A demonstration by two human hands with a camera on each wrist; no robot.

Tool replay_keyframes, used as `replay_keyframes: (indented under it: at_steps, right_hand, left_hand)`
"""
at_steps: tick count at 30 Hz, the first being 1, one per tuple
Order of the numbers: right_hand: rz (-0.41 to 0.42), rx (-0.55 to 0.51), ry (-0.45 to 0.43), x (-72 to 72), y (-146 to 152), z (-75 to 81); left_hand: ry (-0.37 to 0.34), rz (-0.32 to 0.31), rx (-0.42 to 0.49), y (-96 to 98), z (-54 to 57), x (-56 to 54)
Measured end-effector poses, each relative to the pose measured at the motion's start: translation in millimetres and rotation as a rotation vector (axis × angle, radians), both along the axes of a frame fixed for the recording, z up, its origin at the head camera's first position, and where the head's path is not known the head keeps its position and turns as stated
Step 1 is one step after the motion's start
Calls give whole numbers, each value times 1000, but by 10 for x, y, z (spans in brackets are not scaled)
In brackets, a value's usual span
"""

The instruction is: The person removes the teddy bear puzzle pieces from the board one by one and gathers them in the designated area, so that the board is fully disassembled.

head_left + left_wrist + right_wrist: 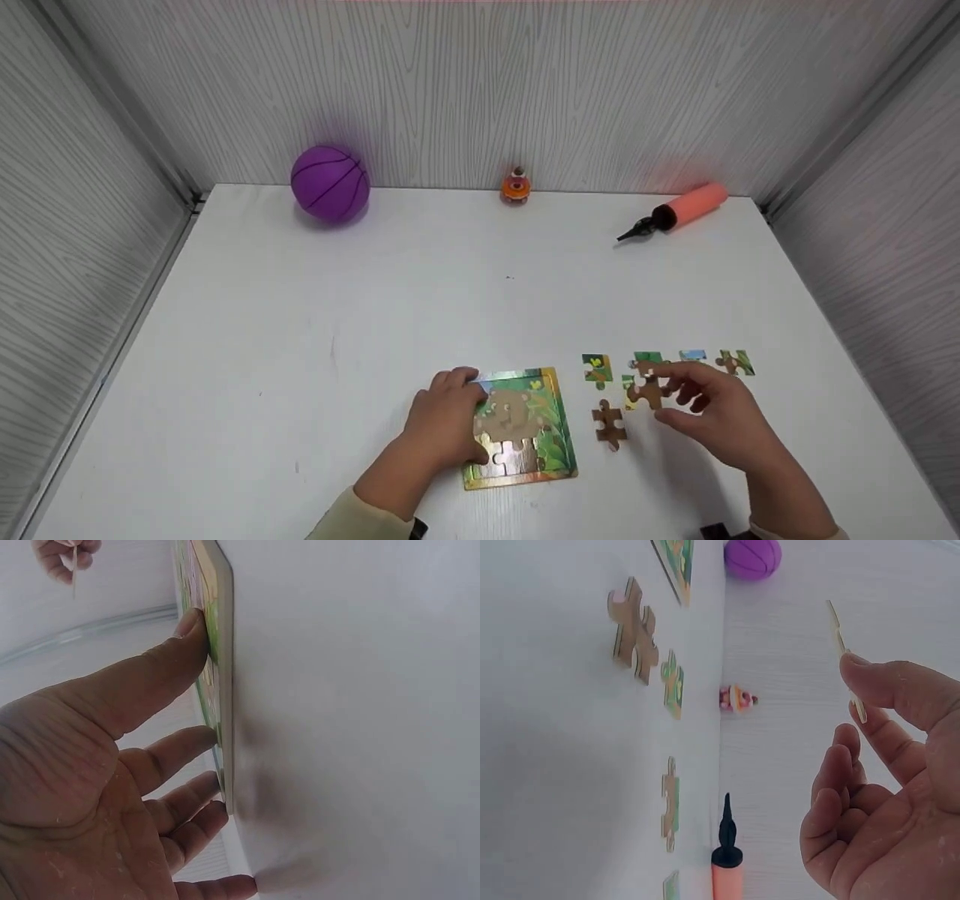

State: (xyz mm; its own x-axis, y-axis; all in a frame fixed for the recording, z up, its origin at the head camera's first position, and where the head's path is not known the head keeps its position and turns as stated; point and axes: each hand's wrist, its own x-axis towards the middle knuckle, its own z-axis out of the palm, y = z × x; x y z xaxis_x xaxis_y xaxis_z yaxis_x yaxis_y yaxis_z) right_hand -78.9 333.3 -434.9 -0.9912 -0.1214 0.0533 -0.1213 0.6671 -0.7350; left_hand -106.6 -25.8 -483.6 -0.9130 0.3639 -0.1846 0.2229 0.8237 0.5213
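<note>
My right hand (712, 412) pinches a thin puzzle piece (835, 619) between thumb and index finger, above the table. The right wrist view shows that piece edge-on; from the head view it looks partly brown. My left hand (446, 420) rests on the left side of a puzzle board (566, 442), its fairly straight fingers and thumb touching the edge. The board has a bear picture, with some pieces fitted along its right side. Just right of the board lies a brown puzzle piece (609, 425), and above it a green puzzle piece (598, 370).
More loose pieces lie beyond my right hand, including a brown-and-green piece (736, 362) and a blue-edged piece (693, 355). Along the back wall are a purple ball (331, 184), a small orange toy figure (516, 187) and a coral hand pump (694, 206). Wood-grain panels enclose the table.
</note>
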Motion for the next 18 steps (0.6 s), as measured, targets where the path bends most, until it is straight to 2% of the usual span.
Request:
replay_keyframes:
  at_steps: [3, 11, 18]
  right_hand:
    - [-22, 5, -33, 3, 119, -64]
    - [-46, 39, -281, -26, 390, -324]
    - [-71, 60, -325, -60, 512, -452]
  left_hand:
    - [-1, 0, 0, 2, 5, 0]
    - [6, -4, -11, -6, 9, -2]
    - [2, 2, -5, -9, 12, 4]
